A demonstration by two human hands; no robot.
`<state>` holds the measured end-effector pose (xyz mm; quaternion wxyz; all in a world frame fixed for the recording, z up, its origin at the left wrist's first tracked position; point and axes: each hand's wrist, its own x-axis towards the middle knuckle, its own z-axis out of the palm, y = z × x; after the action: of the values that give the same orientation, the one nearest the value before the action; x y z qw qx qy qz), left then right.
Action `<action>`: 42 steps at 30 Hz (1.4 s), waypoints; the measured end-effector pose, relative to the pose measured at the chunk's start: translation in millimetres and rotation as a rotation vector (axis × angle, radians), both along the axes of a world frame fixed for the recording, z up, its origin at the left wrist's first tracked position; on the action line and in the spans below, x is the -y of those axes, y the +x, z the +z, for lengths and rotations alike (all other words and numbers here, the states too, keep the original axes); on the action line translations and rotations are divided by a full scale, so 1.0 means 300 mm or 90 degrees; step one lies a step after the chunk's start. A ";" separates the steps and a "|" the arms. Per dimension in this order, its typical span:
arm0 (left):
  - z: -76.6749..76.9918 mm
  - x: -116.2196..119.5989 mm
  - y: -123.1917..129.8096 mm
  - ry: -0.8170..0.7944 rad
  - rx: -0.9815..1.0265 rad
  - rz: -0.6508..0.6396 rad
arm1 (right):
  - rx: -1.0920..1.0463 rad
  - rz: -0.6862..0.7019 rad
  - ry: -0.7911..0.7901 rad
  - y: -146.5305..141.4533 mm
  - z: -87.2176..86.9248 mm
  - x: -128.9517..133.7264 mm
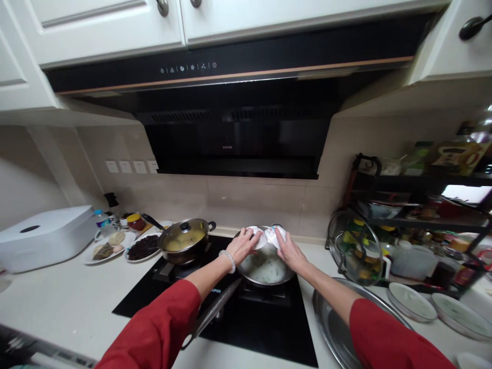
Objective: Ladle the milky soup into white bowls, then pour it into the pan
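My left hand [243,246], a pale bracelet at its wrist, is closed on a white cloth-like piece [259,239] at the far left rim of a wok [246,279]. My right hand [291,252] pinches a second white piece [273,237] with faint coloured marks, over the far right side. Whether these are cloths or paper, I cannot tell for sure. Below both hands, the wok shows a whitish surface with green bits [269,269], a little hazy. Its long handle [215,310] points toward me, under my left forearm.
A glass-lidded pan [185,245] stands on the left burner of the black hob [265,328]. Plates of food [143,248] lie left of it. A large metal basin [334,320], a glass lid [355,248], whitish dishes [411,301] and a crowded rack [423,224] are at right. The range hood [230,128] hangs overhead.
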<state>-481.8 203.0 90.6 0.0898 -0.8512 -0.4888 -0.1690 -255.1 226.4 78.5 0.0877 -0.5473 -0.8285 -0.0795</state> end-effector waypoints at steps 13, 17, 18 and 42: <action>0.025 0.040 -0.004 -0.004 -0.036 0.010 | 0.003 0.003 0.008 0.003 0.007 0.024; 0.034 0.054 0.002 -0.065 0.083 0.000 | -0.070 0.010 -0.021 0.007 0.001 0.028; 0.036 0.056 0.007 -0.092 0.162 0.007 | -0.127 0.007 -0.034 0.006 -0.001 0.028; 0.102 0.146 0.126 -0.610 1.350 0.306 | -1.387 -0.304 -0.494 0.289 0.111 0.141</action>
<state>-443.9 159.0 121.4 -0.6580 -0.1199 -0.4797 -0.5680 -168.5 184.2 111.8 0.5590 -0.4576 -0.1623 0.6722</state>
